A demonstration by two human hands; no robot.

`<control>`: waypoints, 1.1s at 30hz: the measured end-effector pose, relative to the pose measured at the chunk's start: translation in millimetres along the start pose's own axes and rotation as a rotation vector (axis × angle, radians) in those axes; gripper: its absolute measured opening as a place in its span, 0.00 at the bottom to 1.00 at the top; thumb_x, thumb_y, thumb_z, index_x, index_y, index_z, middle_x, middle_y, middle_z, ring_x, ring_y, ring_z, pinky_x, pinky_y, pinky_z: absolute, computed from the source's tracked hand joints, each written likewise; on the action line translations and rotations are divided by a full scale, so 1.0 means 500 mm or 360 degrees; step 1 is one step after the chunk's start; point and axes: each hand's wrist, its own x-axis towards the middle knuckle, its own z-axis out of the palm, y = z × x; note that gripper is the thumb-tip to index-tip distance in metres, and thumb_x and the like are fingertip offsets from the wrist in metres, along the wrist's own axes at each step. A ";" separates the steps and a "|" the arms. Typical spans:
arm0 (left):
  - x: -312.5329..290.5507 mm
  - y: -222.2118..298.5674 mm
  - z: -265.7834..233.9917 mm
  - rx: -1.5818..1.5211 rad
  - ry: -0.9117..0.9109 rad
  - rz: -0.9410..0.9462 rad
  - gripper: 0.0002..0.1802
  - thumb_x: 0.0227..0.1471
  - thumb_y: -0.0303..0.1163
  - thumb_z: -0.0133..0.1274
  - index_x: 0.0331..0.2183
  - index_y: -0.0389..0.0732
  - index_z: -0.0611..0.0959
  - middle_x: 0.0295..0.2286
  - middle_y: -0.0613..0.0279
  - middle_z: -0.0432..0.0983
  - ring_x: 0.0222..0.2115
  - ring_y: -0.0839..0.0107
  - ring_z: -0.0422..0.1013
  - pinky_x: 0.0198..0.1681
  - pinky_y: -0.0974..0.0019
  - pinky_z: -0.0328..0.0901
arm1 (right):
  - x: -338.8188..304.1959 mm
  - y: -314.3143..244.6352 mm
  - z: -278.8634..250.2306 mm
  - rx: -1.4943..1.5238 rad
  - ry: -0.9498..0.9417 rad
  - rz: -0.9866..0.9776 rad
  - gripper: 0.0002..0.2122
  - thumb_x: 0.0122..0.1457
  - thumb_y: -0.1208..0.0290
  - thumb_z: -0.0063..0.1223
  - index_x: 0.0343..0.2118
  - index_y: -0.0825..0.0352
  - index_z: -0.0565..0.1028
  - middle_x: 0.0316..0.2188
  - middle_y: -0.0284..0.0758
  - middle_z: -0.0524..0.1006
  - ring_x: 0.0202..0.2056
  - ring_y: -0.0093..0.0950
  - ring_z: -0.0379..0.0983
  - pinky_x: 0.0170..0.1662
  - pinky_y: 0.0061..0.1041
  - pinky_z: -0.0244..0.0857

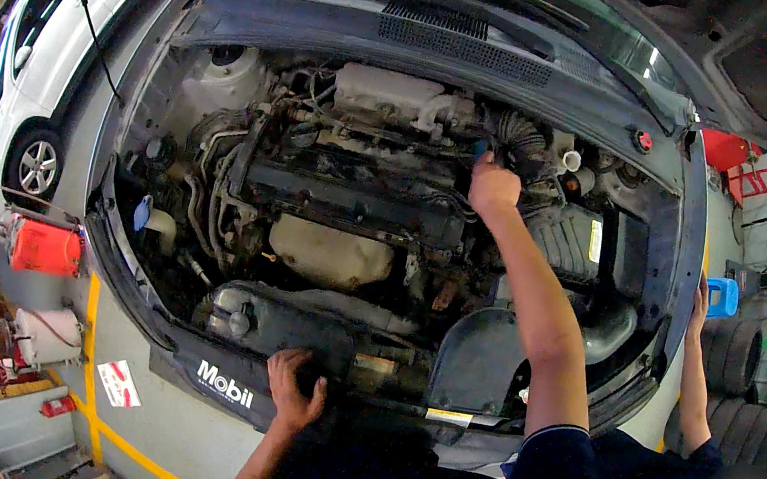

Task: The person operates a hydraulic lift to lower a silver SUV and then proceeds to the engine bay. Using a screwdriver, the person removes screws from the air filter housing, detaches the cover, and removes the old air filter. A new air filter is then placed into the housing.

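Observation:
Below me lies a dusty car engine (351, 193) under a raised hood. My right arm stretches over it, and my right hand (496, 185) is closed at the back of the engine, beside the ribbed black intake hose (520, 135). Something small and bluish shows at its fingertips; its kind I cannot make out. On the front edge of the engine bay, next to the black plastic cover (289, 320), rests my left hand (295, 389), thumb apart from the fingers and holding nothing. The black air filter box (561, 239) sits to the right of my right forearm.
At my right a co-worker leans in, one hand (702, 298) at the car's side edge. Stacked tyres (757, 434) stand beyond. To the left are a white car (66, 75), a red box (47, 247) and a cart with a white container (48, 336). A thin rod (94, 29) rises at the left.

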 end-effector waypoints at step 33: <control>0.004 0.009 -0.002 -0.0026 -0.0026 -0.0048 0.23 0.50 0.39 0.61 0.45 0.37 0.78 0.44 0.48 0.75 0.45 0.47 0.69 0.52 0.46 0.61 | -0.014 -0.002 0.000 -0.1124 0.0066 -0.0346 0.32 0.67 0.55 0.50 0.62 0.81 0.64 0.38 0.51 0.81 0.34 0.47 0.80 0.37 0.44 0.75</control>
